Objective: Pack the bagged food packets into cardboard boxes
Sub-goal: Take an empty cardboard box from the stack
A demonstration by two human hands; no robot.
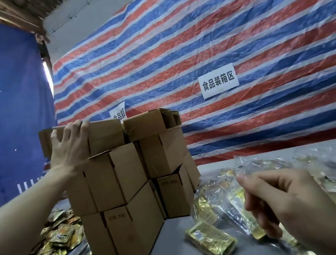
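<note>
A stack of brown cardboard boxes (pixel 124 180) stands on the grey table, three tiers high. My left hand (pixel 69 147) reaches up and grips the near edge of the top left box (pixel 105 136), fingers hooked over its rim. My right hand (pixel 287 200) hovers low at the right with fingers loosely curled, holding nothing, above clear bags of gold food packets (pixel 221 205). One bagged gold packet bundle (pixel 211 241) lies flat on the table in front of the stack.
Loose gold and orange packets (pixel 48 245) are heaped on the table left of the boxes. More clear bags (pixel 326 164) pile up at the right. A striped tarp (pixel 237 43) with white paper signs hangs behind; a blue tarp (pixel 0 100) hangs at the left.
</note>
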